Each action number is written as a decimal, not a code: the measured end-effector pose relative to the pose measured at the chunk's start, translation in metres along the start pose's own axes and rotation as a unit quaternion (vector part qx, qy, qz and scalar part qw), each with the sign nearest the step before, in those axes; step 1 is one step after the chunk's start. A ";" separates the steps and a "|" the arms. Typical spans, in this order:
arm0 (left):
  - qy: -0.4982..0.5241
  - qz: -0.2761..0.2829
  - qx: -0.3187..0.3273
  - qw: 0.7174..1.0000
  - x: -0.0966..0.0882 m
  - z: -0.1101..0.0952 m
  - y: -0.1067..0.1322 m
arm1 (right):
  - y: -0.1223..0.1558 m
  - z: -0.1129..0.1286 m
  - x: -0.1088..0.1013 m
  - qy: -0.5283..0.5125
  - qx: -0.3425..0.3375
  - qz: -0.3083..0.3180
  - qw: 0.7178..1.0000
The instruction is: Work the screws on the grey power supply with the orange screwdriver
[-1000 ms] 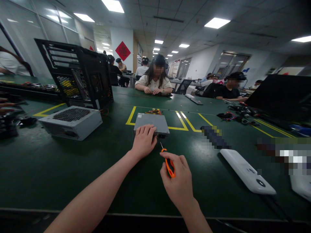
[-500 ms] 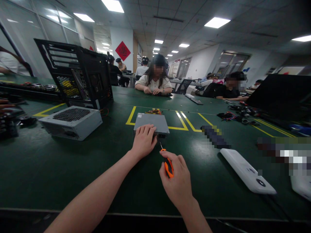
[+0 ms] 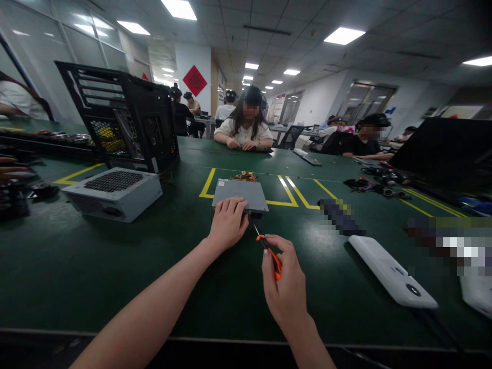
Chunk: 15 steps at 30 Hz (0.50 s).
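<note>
Resting on the green table (image 3: pixel 184 302), the grey metal box (image 3: pixel 241 190) lies beneath the left hand (image 3: pixel 229 223), which curves loosely over its near left corner without closing round it. The right hand (image 3: pixel 285 282) pinches a screwdriver (image 3: pixel 265 243), tip close to the near side; contact is unclear. A light hold could let the box slide and the tip slip thumbward. The left hand hides part of that side; further left stand a larger box (image 3: pixel 144 197) and black case (image 3: pixel 143 92).

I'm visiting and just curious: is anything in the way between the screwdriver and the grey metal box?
Nothing visible stands between the screwdriver, held in the right hand, and the near side of the grey metal box. The left hand rests on the box, just left of the screwdriver's tip.
</note>
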State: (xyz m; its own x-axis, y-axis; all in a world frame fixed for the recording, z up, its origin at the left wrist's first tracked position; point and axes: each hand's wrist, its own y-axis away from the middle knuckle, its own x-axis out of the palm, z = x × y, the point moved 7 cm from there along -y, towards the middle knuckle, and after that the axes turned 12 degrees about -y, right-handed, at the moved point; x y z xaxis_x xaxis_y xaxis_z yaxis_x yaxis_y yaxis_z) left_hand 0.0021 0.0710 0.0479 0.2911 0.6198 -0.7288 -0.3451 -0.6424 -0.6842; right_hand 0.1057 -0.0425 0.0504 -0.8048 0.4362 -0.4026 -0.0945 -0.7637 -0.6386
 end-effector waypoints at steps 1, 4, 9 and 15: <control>-0.001 0.001 0.001 1.000 0.000 0.000 0.000 | 0.000 0.001 0.000 0.004 -0.010 -0.007 1.000; -0.005 0.003 0.000 1.000 0.001 0.001 0.000 | 0.000 0.007 -0.002 0.025 -0.060 -0.038 0.997; -0.002 0.002 0.002 1.000 0.001 0.000 0.000 | -0.001 0.008 -0.003 0.024 -0.068 -0.043 0.996; -0.002 0.000 0.001 1.000 -0.001 0.000 0.000 | 0.000 0.004 -0.001 -0.013 -0.041 -0.026 0.999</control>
State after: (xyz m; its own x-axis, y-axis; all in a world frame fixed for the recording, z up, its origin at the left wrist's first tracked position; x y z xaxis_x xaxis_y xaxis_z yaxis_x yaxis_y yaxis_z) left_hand 0.0017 0.0705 0.0483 0.2883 0.6214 -0.7285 -0.3472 -0.6412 -0.6843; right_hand 0.1044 -0.0445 0.0535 -0.8150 0.4613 -0.3506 -0.0900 -0.6986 -0.7099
